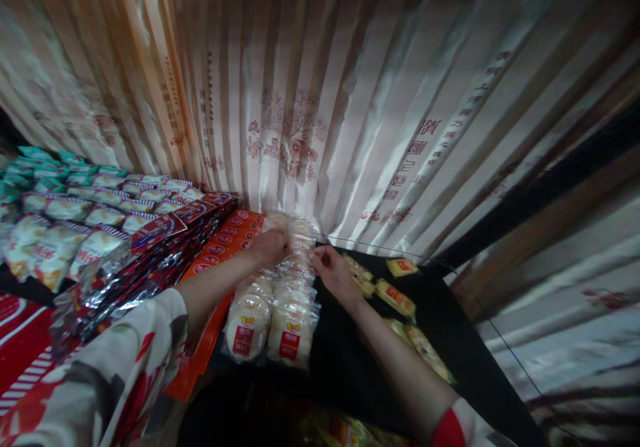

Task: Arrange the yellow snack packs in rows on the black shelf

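Two rows of clear-wrapped round cracker packets [280, 307] with red and yellow labels lie on a black surface [345, 367]. My left hand [270, 247] rests on the far end of these rows, fingers closed over a packet. My right hand [333, 270] pinches the wrapper edge of the far packets [300, 240] from the right side. Both arms reach forward, the left in a floral sleeve.
Orange-red packets [220, 250] lie in a row left of the crackers. Further left are dark red foil packs [150, 267] and rows of white and teal snack bags [75, 213]. Small yellow packets [395, 297] sit to the right. A pleated printed curtain [350, 100] hangs behind.
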A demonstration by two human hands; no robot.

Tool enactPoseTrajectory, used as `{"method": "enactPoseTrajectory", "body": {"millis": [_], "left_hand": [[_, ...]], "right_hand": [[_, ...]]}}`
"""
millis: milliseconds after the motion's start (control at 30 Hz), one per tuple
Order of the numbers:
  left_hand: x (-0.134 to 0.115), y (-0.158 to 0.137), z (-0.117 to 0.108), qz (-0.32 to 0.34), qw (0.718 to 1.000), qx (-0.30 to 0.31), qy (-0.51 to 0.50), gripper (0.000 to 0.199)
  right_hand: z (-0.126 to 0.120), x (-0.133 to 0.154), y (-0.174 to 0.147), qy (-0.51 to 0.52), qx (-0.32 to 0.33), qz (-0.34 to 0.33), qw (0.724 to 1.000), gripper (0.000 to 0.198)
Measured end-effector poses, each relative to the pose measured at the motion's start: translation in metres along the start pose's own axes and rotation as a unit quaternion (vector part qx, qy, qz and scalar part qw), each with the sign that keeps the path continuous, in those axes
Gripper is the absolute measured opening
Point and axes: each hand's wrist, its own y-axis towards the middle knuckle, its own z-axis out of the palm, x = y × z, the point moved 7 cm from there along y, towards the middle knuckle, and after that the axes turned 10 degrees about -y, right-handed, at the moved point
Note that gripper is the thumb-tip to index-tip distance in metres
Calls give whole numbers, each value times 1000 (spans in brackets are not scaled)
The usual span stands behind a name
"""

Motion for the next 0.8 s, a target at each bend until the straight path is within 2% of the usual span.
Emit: {"method": "enactPoseTrajectory", "body": {"millis": [233, 433, 600, 800], "left_hand": [[-1, -2, 0, -44, 999, 1, -2, 24], [-2, -2, -1, -40, 999, -13, 5, 23], [1, -4, -3, -37, 998, -31, -30, 22], [-4, -14, -14, 3, 998, -46, -41, 20]], "right_hand": [[-6, 4, -12, -23, 43, -25, 998, 24], [6, 4, -11, -27, 106, -52, 993, 19], [5, 8, -8, -95, 80, -49, 991, 20], [3, 9, -9, -114, 43, -31, 992, 19]]}}
